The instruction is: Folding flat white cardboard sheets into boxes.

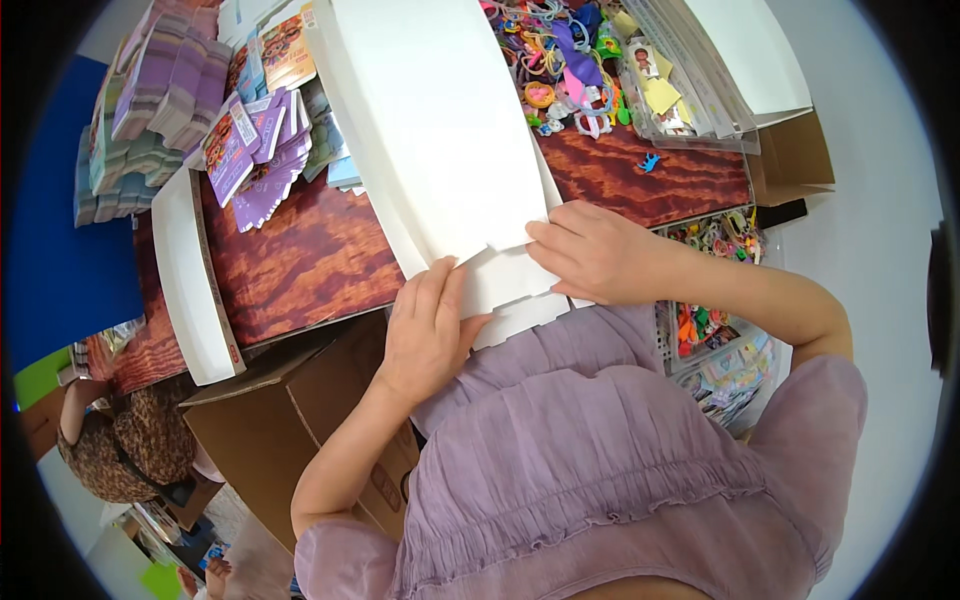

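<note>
A long white cardboard box (440, 120), partly folded, lies lengthwise in front of me with its near end at the table edge against my body. My left hand (425, 335) grips the left corner of that end, fingers over the side wall and thumb along the notched end flap (515, 318). At the right corner, my right hand (590, 250) pinches the folded cardboard between thumb and fingers. Some creases and tabs are hidden under both hands.
Purple card packs (265, 160) and tall bundled stacks (170, 90) stand left, beside a shallow white tray (190, 280). Small colourful trinkets (570, 60) and a clear bin (690, 130) lie right. A brown carton (290, 420) sits below; another person (130, 440) is at far left.
</note>
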A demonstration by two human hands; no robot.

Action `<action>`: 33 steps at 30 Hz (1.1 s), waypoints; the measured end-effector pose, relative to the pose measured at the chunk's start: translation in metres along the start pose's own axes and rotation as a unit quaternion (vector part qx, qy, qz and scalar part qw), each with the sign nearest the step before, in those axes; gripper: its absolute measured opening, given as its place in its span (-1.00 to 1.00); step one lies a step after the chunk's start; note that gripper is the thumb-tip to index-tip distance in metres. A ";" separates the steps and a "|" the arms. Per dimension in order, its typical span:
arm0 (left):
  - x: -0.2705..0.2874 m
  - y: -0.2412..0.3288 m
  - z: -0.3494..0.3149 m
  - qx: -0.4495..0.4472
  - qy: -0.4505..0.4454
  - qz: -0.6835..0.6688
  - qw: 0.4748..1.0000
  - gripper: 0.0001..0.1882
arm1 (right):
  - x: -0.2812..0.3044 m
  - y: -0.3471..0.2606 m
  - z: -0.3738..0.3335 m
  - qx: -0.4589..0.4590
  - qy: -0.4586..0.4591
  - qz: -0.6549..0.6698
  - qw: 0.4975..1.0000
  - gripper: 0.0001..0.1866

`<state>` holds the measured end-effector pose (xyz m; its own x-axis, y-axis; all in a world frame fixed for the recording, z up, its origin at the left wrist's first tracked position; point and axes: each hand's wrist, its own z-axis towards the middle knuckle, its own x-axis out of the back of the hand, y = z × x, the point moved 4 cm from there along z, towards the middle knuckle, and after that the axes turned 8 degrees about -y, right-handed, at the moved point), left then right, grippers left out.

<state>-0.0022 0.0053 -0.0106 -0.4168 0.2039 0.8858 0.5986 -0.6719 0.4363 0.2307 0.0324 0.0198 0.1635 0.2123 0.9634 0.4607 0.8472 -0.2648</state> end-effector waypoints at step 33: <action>0.009 -0.007 0.002 -0.026 0.062 -0.033 0.997 -0.64 | -0.020 -0.016 0.022 -0.054 0.163 -0.009 0.985 -0.74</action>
<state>-0.0085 0.0132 -0.0055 -0.5365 0.1612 0.8283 0.5329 -0.6964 0.4807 0.2009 0.0256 0.0053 0.4174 0.0144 0.9086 0.5534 0.7891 -0.2667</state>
